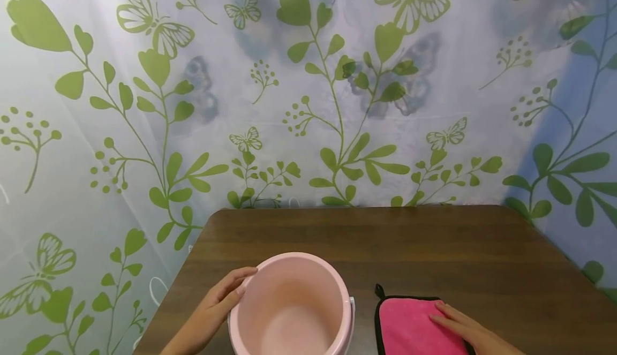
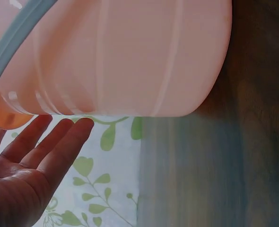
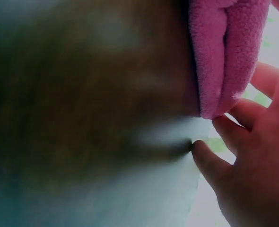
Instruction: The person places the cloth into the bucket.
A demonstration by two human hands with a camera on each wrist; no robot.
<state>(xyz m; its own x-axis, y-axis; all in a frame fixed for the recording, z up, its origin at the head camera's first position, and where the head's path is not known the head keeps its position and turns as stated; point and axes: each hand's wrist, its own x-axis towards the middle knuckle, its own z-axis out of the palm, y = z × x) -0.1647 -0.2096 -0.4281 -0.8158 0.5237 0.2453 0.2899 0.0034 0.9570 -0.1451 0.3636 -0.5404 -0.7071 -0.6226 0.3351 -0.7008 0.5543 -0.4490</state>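
Observation:
A pink plastic bucket (image 1: 294, 301) stands upright on the table, and its inside looks bare. At its left side my left hand (image 1: 212, 307) touches the outside near the rim. The left wrist view shows that hand's fingers (image 2: 66, 149) nearly straight against the bucket wall (image 2: 135, 56), below the pale bucket handle (image 2: 16, 42). To the right of the bucket lies a folded bright pink cloth (image 1: 414, 325) with black edging and a small loop. My right hand (image 1: 465, 328) rests on its right part. In the right wrist view, extended fingers (image 3: 231, 132) touch the cloth's plush folded edge (image 3: 213, 61).
Both things are on a dark brown wooden table (image 1: 366, 237) with rounded far corners. A pale curtain (image 1: 217, 141) with green leaves and butterflies hangs behind the table and along its left side.

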